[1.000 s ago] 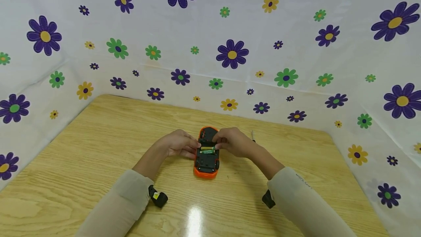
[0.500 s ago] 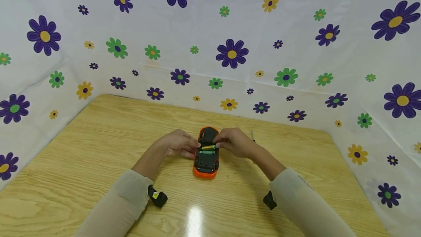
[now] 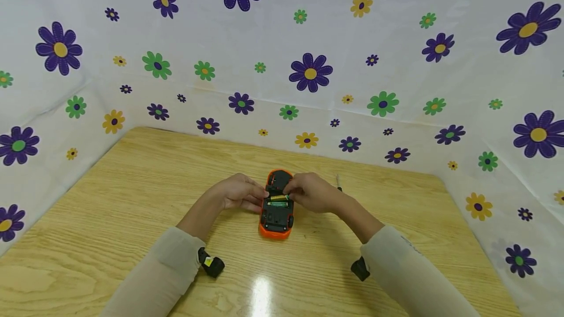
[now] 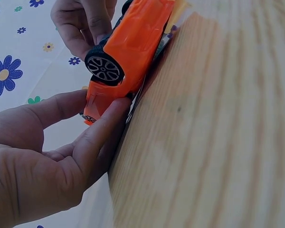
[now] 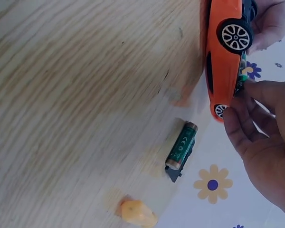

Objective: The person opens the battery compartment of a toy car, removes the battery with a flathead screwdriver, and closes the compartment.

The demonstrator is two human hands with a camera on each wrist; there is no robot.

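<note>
Your left hand (image 3: 240, 192) grips the upturned toy car (image 3: 276, 217); your right hand (image 3: 315, 193) is at a battery (image 3: 278, 198) in its underside, whether pinching it cannot be told.

Left of the toy car (image 3: 276, 220), the left hand (image 3: 240, 192) grips its edge between thumb (image 4: 61, 107) and fingers (image 4: 99, 137), the left forearm (image 3: 199, 220) slanting in from the car's near side. Right of the car, the right hand (image 3: 315, 192) has its fingers (image 5: 236, 129) bent, tips close together at the car's upper side, their exact hold unclear.
</note>
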